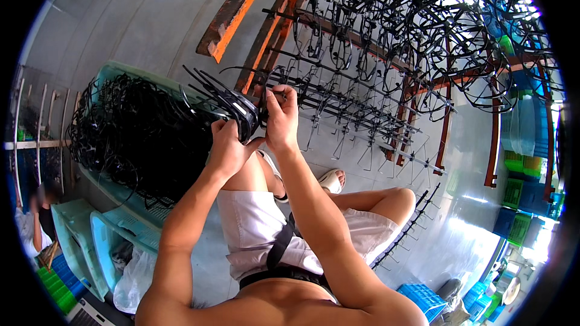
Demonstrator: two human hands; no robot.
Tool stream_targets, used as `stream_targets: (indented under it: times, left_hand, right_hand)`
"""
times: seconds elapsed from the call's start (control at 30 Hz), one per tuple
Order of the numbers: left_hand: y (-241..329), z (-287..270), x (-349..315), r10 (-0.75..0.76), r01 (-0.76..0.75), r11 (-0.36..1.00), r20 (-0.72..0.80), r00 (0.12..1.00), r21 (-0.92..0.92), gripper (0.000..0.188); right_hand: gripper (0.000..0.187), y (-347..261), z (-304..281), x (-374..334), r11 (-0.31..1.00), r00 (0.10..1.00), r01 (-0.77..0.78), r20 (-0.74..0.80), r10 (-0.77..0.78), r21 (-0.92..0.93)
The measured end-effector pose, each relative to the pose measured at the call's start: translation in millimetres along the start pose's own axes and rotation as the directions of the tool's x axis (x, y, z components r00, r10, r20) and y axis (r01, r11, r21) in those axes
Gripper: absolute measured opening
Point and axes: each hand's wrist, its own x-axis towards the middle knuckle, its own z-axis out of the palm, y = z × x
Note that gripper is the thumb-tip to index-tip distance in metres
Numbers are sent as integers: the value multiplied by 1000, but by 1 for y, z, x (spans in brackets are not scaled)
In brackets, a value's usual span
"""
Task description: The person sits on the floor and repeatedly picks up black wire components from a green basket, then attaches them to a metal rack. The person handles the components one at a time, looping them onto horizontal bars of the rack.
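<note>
My left hand (pixel 227 147) is closed round a bundle of glossy black curved strips (pixel 237 110), whose thin ends fan out up and to the left. Right beside it, my right hand (pixel 281 117) pinches a thin black strip (pixel 263 98) at the bundle's right side. Its fingers are bent and partly hide the strip. Under and left of the bundle stands a pale green crate (pixel 109 71), heaped with a tangle of similar black strips (pixel 142 139).
An orange metal rack (pixel 225 27) stands ahead, with many black pieces (pixel 393 18) hanging at the upper right. Hooked rods (pixel 350 108) run below them. Pale teal plastic chairs (pixel 115 229) are at the lower left. Blue and green crates (pixel 513 193) stack at the far right.
</note>
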Motion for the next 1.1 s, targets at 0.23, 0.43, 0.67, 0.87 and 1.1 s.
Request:
stream_targets:
  times: [0.23, 0.43, 0.67, 0.87, 1.1]
  left_hand:
    - [-4, -1, 1, 1, 0, 999, 7, 1000, -35, 48]
    - [4, -1, 2, -48, 46, 998, -30, 998, -53, 48]
    - [-6, 12, 6, -110, 67, 962, -153, 982, -263, 39]
    - [-11, 11, 14, -186, 125, 849, -69, 980, -513, 40]
    - [-1, -4, 20, -236, 255, 870, 98, 967, -421, 50]
  right_hand:
    - [15, -4, 3, 1, 1000, 998, -14, -55, 16, 26]
    - [15, -8, 4, -8, 996, 999, 31, -17, -30, 87]
    - [14, -19, 2, -15, 995, 994, -86, -70, 82, -56]
    - [17, -33, 7, -14, 984, 982, -178, -66, 177, -4]
    - [17, -46, 12, -8, 973, 976, -218, -46, 215, -72]
